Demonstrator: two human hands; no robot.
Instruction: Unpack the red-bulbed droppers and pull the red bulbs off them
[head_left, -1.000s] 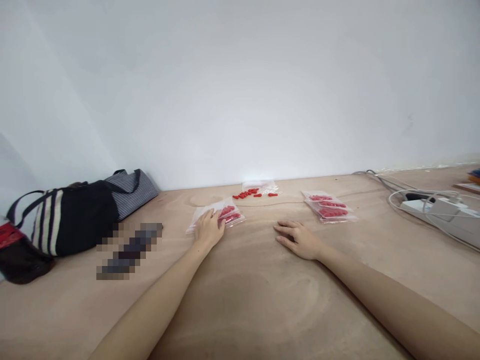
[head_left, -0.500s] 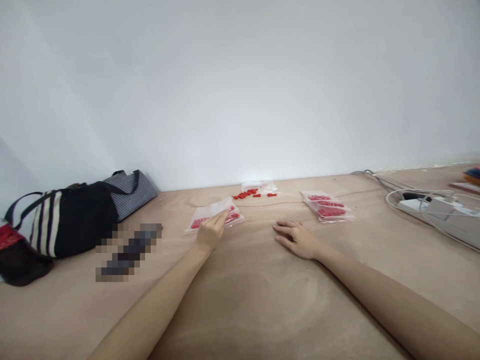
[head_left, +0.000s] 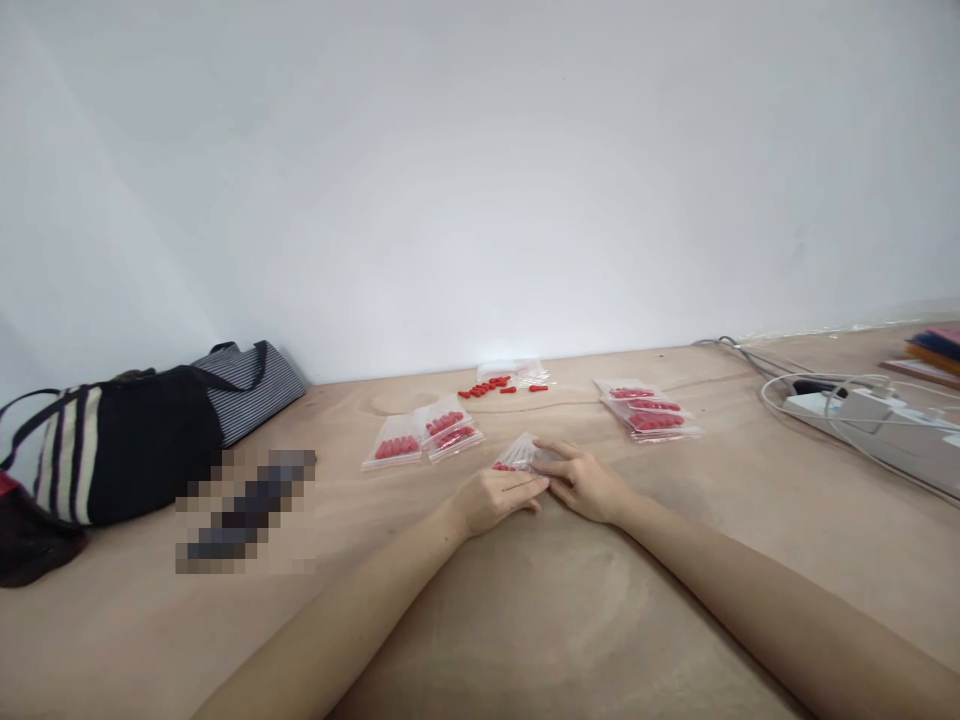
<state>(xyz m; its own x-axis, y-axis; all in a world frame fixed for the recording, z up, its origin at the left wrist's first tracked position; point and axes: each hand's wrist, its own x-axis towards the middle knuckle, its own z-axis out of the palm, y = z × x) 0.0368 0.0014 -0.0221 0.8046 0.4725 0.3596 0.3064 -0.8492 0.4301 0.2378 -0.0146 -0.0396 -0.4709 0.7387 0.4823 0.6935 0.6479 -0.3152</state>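
Observation:
A small clear zip bag (head_left: 522,447) with red pieces in it lies at the middle of the table, partly hidden by my fingers. My left hand (head_left: 495,500) has its fingers closed on the bag's near edge. From the other side my right hand (head_left: 589,482) grips the same bag, its fingertips meeting those of the left. Left of my hands lie filled bags (head_left: 396,440) of red pieces, some overlapping. To the right is an overlapping stack of filled bags (head_left: 654,420). Beyond them, loose red pin-shaped pieces (head_left: 487,387) are scattered near the wall.
Clear bags (head_left: 517,370) lie against the wall. At left are a black bag with white stripes (head_left: 150,435), a dark bottle (head_left: 34,535) and a blurred-out dark object (head_left: 247,510). A white power strip with cables (head_left: 892,420) stands at right, near some coloured items (head_left: 934,350).
My left hand has moved right, from the left-hand bags to the middle, where a filled bag now lies between both hands. The right hand's fingers have come onto it. The view has shifted slightly.

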